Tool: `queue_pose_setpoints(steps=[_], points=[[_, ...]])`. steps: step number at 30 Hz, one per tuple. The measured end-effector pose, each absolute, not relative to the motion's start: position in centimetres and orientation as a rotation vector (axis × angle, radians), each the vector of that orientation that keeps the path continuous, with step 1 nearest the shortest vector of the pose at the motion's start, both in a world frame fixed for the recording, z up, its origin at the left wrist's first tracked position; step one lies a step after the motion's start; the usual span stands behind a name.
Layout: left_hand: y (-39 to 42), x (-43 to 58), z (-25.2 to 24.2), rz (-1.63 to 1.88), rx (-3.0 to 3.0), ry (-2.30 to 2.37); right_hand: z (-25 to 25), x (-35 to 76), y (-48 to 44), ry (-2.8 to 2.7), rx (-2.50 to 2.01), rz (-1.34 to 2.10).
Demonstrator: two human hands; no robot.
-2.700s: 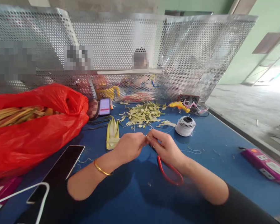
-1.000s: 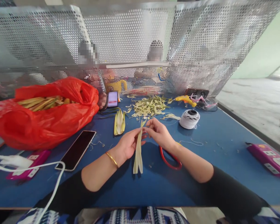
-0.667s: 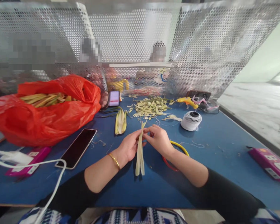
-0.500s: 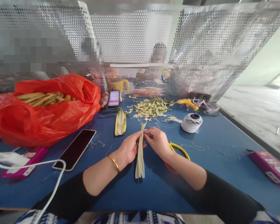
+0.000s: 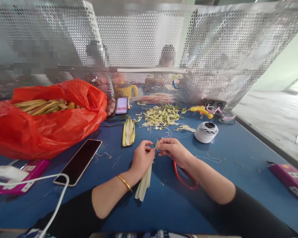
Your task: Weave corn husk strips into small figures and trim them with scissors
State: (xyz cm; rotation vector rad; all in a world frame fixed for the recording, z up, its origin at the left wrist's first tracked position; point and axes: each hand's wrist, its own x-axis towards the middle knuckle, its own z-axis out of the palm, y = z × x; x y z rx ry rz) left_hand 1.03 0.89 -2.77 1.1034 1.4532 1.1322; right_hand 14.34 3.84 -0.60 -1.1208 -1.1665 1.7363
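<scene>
My left hand is closed in a pinch on a bundle of pale husk strips, which look like corn husk. The strips hang down and to the left below my fingers, their lower ends slightly spread. At the narrow top end, my right hand pinches the thin greenish tip close to my left fingertips. Exactly how the tip lies between the fingers is hidden. Beneath my right wrist lies a red curved handle, partly covered by the forearm. A separate cupped husk piece rests beyond my left hand.
Husk scraps are heaped at the back. A white thread spool, yellow glue gun and glasses lie right. A red plastic bag of husks, a phone and a power strip stand left. Perforated metal closes the back.
The husk strips have tilted from nearly upright, with their lower ends swinging left. My right hand has shifted a little right and down, and both hands now pinch near the strips' top end.
</scene>
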Motion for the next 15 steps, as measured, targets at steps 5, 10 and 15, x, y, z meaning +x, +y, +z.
queue_pose_setpoints(steps=[5,10,15], points=[[1.1,0.5,-3.7,1.172,1.615,1.506,-1.0,14.1,3.7,-1.134,-1.124,1.788],[1.7,0.2,-4.1,1.216,1.638,1.524,-1.1,13.9,3.7,-1.159,-1.143,1.786],[2.0,0.0,-4.2,1.197,1.729,1.516,-1.3,13.7,3.7,-1.178,-1.154,1.762]])
